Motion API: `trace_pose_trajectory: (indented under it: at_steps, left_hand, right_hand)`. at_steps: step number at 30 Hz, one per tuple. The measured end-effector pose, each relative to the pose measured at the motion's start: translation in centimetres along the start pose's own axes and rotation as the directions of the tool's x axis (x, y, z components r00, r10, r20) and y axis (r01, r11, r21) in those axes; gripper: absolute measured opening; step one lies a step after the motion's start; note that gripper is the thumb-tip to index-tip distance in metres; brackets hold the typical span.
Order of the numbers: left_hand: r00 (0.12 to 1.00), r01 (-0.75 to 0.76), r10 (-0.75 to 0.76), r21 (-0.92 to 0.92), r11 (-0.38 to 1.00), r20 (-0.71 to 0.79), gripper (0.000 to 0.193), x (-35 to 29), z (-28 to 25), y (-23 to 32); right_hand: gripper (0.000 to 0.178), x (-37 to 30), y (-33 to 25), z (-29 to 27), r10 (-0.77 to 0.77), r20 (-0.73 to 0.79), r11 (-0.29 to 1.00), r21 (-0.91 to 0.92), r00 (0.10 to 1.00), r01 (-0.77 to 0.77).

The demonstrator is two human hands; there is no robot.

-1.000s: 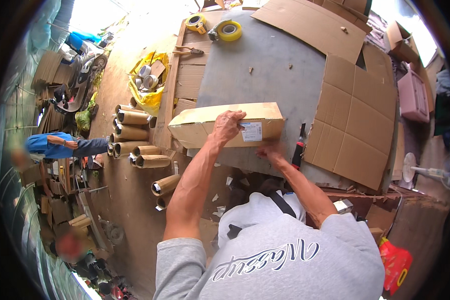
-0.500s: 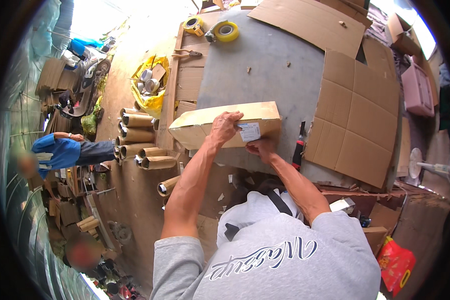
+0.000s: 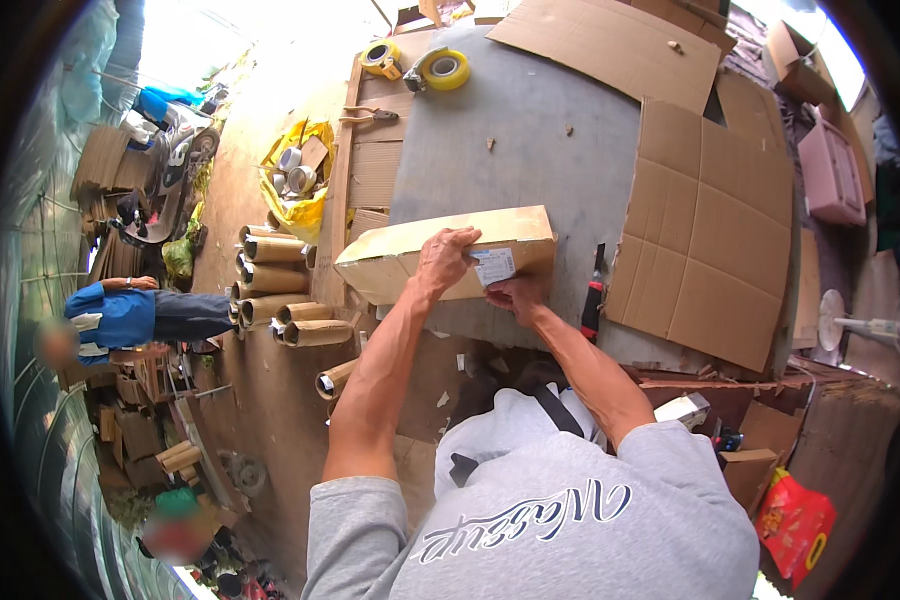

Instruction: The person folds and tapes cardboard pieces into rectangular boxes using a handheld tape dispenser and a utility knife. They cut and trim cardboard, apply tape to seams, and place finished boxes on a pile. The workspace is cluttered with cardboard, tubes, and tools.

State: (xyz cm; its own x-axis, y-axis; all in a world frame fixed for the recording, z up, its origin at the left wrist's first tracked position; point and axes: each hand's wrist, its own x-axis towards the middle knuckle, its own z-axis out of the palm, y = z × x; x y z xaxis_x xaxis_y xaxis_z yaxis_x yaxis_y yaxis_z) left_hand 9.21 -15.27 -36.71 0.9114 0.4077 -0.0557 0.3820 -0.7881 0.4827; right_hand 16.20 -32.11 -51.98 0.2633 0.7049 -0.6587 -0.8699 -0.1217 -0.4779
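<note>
Head view: a long cardboard box [image 3: 440, 255] lies on the grey table [image 3: 530, 150] near its front edge, its long axis running left to right across the person's body. The left hand [image 3: 442, 262] rests on top of the box near its middle, fingers curled over the upper edge, pressing it down rather than closing around it. The right hand [image 3: 515, 292] sits just right of the left hand, against the box's near face, fingertips pinching the lower edge of a white label [image 3: 494, 266] stuck there. A red-handled knife [image 3: 592, 295] lies just right of the box, nearer the right hand. Flattened cardboard [image 3: 705, 225] lies further right.
</note>
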Motion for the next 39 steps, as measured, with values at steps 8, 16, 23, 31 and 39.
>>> trace_pose_trajectory:
  at_steps: [8, 16, 23, 31, 39]
  left_hand:
    - [0.999, 0.026, -0.027, 0.027, 0.999, 0.037, 0.059, -0.3, -0.5, 0.0]
    - [0.987, -0.056, 0.071, -0.110, 0.992, 0.144, 0.055, 0.0, -0.7, -3.3]
    - [0.957, -0.291, 0.289, -0.121, 0.949, -0.039, 0.042, -0.7, -1.0, -1.9]
    - [0.635, -0.001, -0.175, -0.228, 0.974, -0.752, 0.042, -9.7, -5.8, -1.6]
    - [0.510, 0.304, -0.767, -0.753, 0.584, -0.389, 0.037, -12.2, -4.1, -17.2]
  right_hand:
    - [0.021, 0.4, -0.1, -2.8, -0.047, -0.054, 0.983, -0.181, 0.997, 0.037]
    - [0.032, -3.6, -6.9, 7.5, -0.275, 0.088, 0.942, -0.175, 0.957, 0.287]
    - [0.033, -5.6, -9.5, 0.9, -0.522, -0.366, 0.839, -0.055, 0.771, 0.542]
    - [0.046, -6.5, -12.9, -2.4, -0.547, -0.315, 0.759, -0.577, 0.776, 0.301]
    - [0.049, -3.2, -12.3, 1.0, -0.483, -0.158, 0.799, -0.483, 0.861, 0.359]
